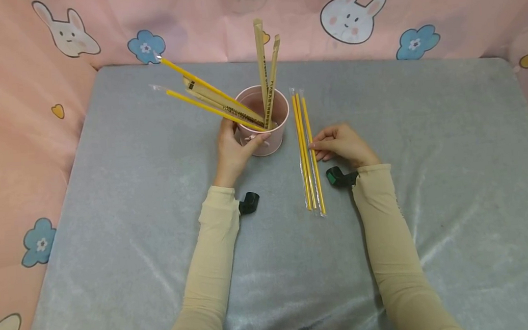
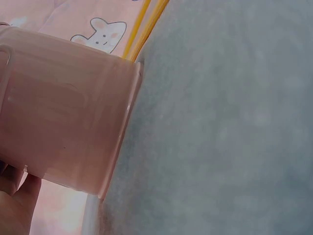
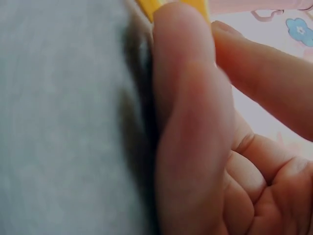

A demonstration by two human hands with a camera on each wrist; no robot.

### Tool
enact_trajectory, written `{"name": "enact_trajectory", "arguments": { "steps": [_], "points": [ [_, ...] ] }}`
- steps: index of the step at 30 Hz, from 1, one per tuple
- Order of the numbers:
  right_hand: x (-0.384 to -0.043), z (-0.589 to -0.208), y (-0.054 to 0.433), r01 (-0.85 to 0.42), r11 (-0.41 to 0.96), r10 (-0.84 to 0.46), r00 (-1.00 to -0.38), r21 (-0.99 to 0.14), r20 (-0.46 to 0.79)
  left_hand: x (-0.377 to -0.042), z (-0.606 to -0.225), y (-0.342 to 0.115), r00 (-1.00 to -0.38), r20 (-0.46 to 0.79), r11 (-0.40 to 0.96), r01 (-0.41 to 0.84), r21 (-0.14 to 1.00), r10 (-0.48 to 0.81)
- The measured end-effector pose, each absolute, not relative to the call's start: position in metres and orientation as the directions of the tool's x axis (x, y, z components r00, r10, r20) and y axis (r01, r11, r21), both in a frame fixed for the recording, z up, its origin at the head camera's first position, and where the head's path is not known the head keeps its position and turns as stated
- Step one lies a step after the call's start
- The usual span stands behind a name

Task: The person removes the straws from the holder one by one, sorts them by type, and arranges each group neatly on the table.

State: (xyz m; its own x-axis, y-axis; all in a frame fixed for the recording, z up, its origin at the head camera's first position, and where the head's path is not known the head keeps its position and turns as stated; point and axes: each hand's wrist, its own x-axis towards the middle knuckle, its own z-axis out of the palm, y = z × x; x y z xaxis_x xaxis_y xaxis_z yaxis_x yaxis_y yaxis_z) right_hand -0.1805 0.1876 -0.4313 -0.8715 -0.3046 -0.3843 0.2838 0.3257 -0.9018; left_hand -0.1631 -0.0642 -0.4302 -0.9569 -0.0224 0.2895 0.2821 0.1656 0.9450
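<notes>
My left hand (image 1: 234,154) grips the near left side of a pink metal bucket (image 1: 277,142), with the thumb by its rim. Inside lean two yellow straws (image 1: 203,82) in clear wrappers and several straws in printed brown paper sleeves (image 1: 261,58). In the left wrist view, the bucket's wall (image 2: 63,107) fills the left side and only part of the hand shows below it. To the right of the bucket, several wrapped yellow straws (image 1: 302,147) lie side by side. My right hand (image 1: 343,144) pinches the rightmost straw (image 1: 307,116) near its middle; in the right wrist view, its fingertips largely hide the yellow straw (image 3: 150,6).
A grey cloth-covered table (image 1: 133,205) lies under everything. Pink curtains (image 1: 235,13) with rabbits and flowers hang behind it and along the left. Black wrist cameras stick out at the left cuff (image 1: 218,199) and right cuff (image 1: 372,175), close above the cloth.
</notes>
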Motion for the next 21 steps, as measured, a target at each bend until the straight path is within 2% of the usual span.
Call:
{"name": "enact_trajectory", "arguments": {
  "steps": [4, 21],
  "points": [
    [-0.1801, -0.4337, 0.1860, 0.301, 0.320, -0.262, -0.883, -0.898, -0.389, -0.1630, -0.4303, -0.0644, -0.958, 0.286, 0.165, 0.278, 0.946, -0.024],
    [-0.1805, -0.4356, 0.1849, 0.310, 0.312, -0.237, -0.890, -0.898, -0.389, -0.1636, -0.4319, -0.0646, -0.959, 0.280, 0.175, 0.271, 0.947, -0.032]
  ]
}}
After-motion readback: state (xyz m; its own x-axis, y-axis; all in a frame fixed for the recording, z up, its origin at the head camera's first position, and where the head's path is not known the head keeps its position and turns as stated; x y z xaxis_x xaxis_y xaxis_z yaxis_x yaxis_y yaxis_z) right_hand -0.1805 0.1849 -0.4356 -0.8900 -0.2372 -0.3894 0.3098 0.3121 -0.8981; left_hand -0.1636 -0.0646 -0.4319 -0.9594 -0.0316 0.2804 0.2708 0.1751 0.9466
